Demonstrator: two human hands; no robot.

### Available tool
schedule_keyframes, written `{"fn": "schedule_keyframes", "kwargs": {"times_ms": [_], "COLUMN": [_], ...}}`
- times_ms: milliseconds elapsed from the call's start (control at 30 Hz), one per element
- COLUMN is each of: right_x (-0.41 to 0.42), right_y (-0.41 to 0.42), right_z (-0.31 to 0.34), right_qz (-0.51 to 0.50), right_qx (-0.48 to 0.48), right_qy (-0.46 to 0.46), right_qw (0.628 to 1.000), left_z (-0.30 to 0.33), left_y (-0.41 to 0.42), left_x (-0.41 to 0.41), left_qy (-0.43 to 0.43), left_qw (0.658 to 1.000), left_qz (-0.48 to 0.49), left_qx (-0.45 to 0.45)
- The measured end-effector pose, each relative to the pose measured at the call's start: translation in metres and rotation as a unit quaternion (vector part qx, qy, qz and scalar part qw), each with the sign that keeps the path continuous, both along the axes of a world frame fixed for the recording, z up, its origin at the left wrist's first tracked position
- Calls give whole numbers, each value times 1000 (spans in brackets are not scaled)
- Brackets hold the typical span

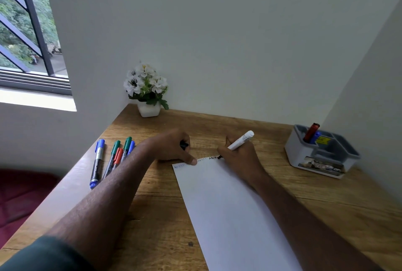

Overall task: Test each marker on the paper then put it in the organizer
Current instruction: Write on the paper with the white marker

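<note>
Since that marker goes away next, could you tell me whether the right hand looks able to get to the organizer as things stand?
Probably yes. The right hand, holding the white marker, has only bare desk between it and the organizer to its right, whose open compartments hold just two markers.

A wooden desk (pixel 165 216) is occupying the lower half of the frame, butting against white walls at its far and right edges. A white paper sheet (pixel 228 209) is lying at centre, running toward the bottom edge. A row of capped markers (pixel 113 157) is lying at centre left. A potted white flower (pixel 148 90) is standing at the far corner. A grey organizer (pixel 322 153) is sitting at centre right.
</note>
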State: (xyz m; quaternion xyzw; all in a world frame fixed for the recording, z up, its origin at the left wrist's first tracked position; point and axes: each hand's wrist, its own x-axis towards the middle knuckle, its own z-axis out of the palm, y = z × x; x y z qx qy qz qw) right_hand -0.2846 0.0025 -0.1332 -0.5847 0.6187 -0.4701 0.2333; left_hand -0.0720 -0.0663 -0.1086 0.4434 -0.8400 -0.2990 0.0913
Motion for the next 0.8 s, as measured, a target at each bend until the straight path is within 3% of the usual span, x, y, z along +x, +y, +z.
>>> {"fn": "schedule_keyframes", "kwargs": {"times_ms": [800], "right_x": [0], "right_y": [0], "right_z": [3], "right_qz": [-13], "right_qx": [-1], "right_qy": [-6], "right_qw": [1000], "left_z": [1], "left_y": [0], "left_x": [0], "left_qy": [-9], "left_qw": [1000], "left_qz": [5], "left_qx": [-1]}}
